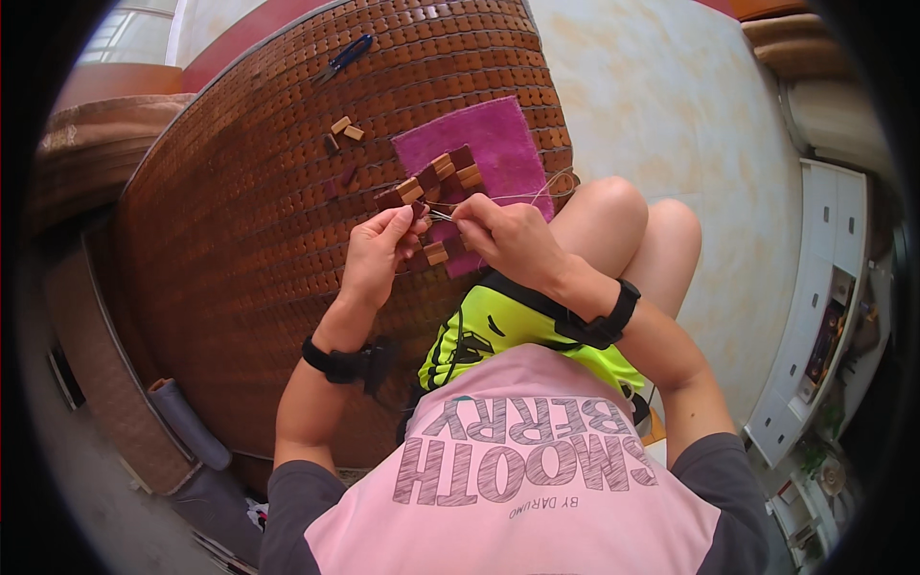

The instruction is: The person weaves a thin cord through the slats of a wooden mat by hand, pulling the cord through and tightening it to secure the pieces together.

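My left hand [381,247] is closed in a pinch on a small dark wooden block [420,209]. Close by on the right, my right hand [503,235] has its fingertips together on thin silvery strands [441,217]; whether these are cord or metal I cannot tell. Dark and light wooden blocks joined in a strip [444,167] run above and below my hands, partly hidden by the fingers. Under them lies a purple cloth [503,134]. A thin pale cord [532,195] trails from the blocks past my right hand and loops near my knee.
Several loose wooden blocks [353,133] lie on the brown tile mat [259,163], left of the cloth. Farther off rest blue-handled thread snips [347,56]. My bent knees [613,216] are at the mat's right edge. A white cabinet [815,278] stands at far right.
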The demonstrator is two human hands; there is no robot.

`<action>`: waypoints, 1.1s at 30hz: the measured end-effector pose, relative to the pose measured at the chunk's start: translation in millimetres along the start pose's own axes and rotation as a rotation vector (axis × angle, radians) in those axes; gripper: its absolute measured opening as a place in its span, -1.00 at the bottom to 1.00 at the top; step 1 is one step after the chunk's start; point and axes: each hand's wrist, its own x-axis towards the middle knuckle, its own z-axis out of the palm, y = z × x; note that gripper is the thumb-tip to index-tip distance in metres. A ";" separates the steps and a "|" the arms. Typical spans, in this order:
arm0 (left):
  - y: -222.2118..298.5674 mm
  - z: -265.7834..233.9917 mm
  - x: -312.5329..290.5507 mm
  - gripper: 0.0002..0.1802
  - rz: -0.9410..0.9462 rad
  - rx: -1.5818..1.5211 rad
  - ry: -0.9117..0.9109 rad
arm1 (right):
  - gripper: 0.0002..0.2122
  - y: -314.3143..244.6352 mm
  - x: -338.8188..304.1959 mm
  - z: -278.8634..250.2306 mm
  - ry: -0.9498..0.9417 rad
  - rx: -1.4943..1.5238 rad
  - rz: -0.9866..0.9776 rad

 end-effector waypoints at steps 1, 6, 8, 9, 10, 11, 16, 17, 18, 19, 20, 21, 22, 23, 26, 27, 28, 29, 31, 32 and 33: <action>1.2 -2.1 1.4 -0.73 -0.094 -0.155 -0.064 | -0.89 -0.3 0.9 0.9 0.006 0.001 0.006; 3.3 -10.4 8.5 -0.70 -0.256 -0.460 -0.256 | -0.90 -3.5 4.3 2.6 -0.018 -0.031 -0.009; 2.1 -12.1 9.6 -0.70 -0.257 -0.475 -0.270 | -0.90 -3.8 5.5 4.3 -0.013 -0.041 -0.005; 1.9 -12.5 9.8 -0.70 -0.255 -0.492 -0.282 | -0.90 -3.9 6.1 4.9 -0.011 -0.051 -0.004; 1.8 -12.8 9.8 -0.70 -0.257 -0.491 -0.282 | -0.90 -4.0 6.7 5.3 -0.010 -0.051 -0.002; 1.7 -13.0 9.5 -0.70 -0.252 -0.489 -0.284 | -0.91 -4.1 7.3 5.4 -0.006 -0.044 -0.005; 1.6 -11.5 7.3 -0.70 -0.254 -0.491 -0.286 | -0.91 -1.9 8.5 7.2 -0.010 -0.039 -0.012; 2.6 -9.8 6.4 -0.71 -0.253 -0.482 -0.278 | -0.91 -1.8 8.6 7.3 -0.014 -0.045 -0.011; 3.3 -8.5 5.8 -0.71 -0.252 -0.473 -0.270 | -0.91 -1.8 8.7 7.4 -0.018 -0.051 -0.010; 3.5 -8.2 5.4 -0.71 -0.252 -0.473 -0.269 | -0.91 -2.0 8.9 7.4 -0.019 -0.051 -0.010; 3.6 -8.0 5.2 -0.71 -0.249 -0.473 -0.271 | -0.91 -2.2 9.0 7.4 -0.018 -0.050 -0.006; 3.8 -7.6 4.8 -0.71 -0.245 -0.473 -0.273 | -0.91 -2.4 9.2 7.4 -0.018 -0.049 -0.003; 4.3 -6.6 4.4 -0.71 -0.245 -0.474 -0.273 | -0.91 -1.4 8.7 7.9 -0.018 -0.049 -0.002; 5.1 -5.4 3.8 -0.71 -0.226 -0.438 -0.262 | -0.91 -0.3 8.5 8.6 -0.016 -0.044 -0.003; 6.5 0.2 0.6 -0.73 -0.159 -0.325 -0.227 | -0.91 0.8 8.3 8.6 -0.010 -0.047 -0.005; 6.4 1.9 -0.5 -0.75 -0.110 -0.248 -0.203 | -0.91 0.8 8.4 8.4 -0.006 -0.055 -0.008; 6.4 2.6 -1.3 -0.75 -0.110 -0.249 -0.202 | -0.91 0.7 8.3 8.5 -0.007 -0.055 -0.009; 6.3 3.0 -2.0 -0.76 -0.070 -0.180 -0.178 | -0.91 0.3 7.8 8.6 -0.014 -0.078 -0.015; 6.8 4.5 -3.6 -0.77 -0.029 -0.112 -0.153 | -0.91 0.7 6.7 8.4 -0.022 -0.100 -0.022; 8.2 5.9 -4.8 -0.77 -0.010 -0.088 -0.155 | -0.92 1.4 6.0 8.0 -0.022 -0.110 -0.053; 9.1 6.9 -5.8 -0.77 0.009 -0.064 -0.158 | -0.92 2.1 5.5 8.2 -0.022 -0.119 -0.085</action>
